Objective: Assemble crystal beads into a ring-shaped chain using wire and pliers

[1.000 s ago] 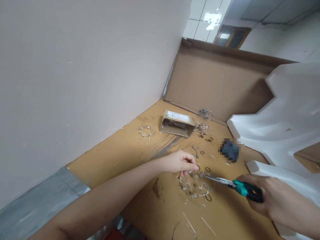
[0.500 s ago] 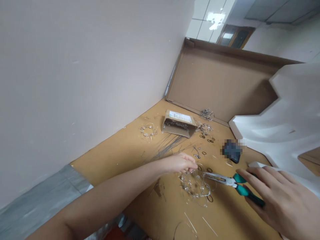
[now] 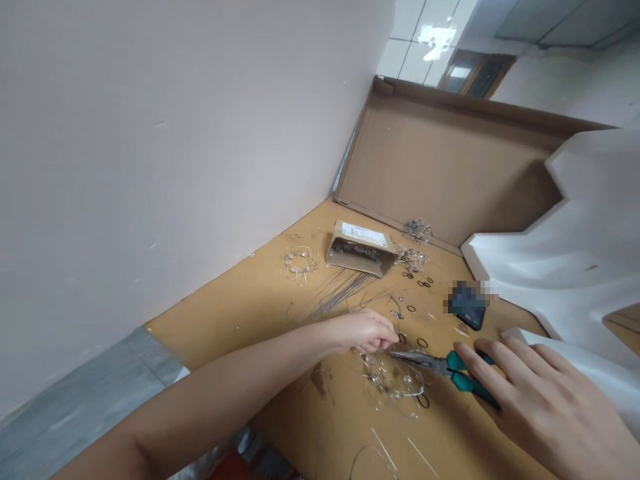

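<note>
My left hand (image 3: 371,332) is closed in a pinch at the upper edge of a beaded wire ring (image 3: 395,389), a loop of clear beads with loose wire ends standing out. The exact strand between its fingertips is too small to see. My right hand (image 3: 543,393) grips needle-nose pliers (image 3: 444,366) by their green handles. Their jaws look nearly closed and point left, the tip just below my left fingertips and over the top of the ring. Whether the jaws hold a wire cannot be made out.
Beyond my left hand, straight wires (image 3: 345,292) spread from a small open cardboard box (image 3: 363,233). A second beaded ring (image 3: 300,264) lies left of it. Wire bundles (image 3: 414,259), black rings (image 3: 424,284) and a dark, blurred device (image 3: 468,305) lie rightward. White foam (image 3: 520,257) borders the right.
My right hand has moved the pliers left, bringing their tip close to my left fingertips. The jaws look closer together than before. My left hand keeps its pinch in nearly the same place.
</note>
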The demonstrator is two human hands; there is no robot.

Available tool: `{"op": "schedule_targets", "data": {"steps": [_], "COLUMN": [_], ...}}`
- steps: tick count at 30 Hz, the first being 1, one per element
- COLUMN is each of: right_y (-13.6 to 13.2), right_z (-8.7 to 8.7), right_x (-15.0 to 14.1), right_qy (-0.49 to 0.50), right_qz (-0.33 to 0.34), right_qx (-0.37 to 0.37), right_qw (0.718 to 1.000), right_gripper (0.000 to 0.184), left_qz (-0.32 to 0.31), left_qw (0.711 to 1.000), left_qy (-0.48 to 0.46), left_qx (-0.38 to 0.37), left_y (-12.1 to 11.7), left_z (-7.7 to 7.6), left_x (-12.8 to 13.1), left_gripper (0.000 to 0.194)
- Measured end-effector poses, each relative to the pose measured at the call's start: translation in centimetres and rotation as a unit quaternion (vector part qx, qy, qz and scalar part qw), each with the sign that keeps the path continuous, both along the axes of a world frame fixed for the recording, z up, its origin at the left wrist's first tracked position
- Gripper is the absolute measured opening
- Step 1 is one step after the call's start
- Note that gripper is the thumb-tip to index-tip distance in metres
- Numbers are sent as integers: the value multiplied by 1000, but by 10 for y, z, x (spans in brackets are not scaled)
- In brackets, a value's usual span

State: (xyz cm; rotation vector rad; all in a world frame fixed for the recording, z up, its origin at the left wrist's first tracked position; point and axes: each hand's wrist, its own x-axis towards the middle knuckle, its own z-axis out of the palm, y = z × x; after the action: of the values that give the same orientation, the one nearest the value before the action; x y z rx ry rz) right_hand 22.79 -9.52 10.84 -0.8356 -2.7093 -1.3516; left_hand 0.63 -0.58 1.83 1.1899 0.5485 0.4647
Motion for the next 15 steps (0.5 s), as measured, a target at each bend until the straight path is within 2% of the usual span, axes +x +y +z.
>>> {"op": "schedule_targets", "data": {"steps": [11,13,15], "right_y": [0,0,1], "right_z": [-1,-2,-4], "right_x": [1,0,-1], "right_qy": [-7,2,29], "right_qz": [12,15,0], "right_qx": [-16,-27,-54], "right_qw": [1000,1000,998], "right_gripper": [39,37,35], "left_qz": [-3,3,20], "left_qw": [1000,999,994], "left_qy": [25,38,66], "left_qx": [7,23,83], "left_y": [2,1,-2], "left_z": [-2,-2,-1], "left_x": [0,0,1], "left_gripper": [27,27,26]}}
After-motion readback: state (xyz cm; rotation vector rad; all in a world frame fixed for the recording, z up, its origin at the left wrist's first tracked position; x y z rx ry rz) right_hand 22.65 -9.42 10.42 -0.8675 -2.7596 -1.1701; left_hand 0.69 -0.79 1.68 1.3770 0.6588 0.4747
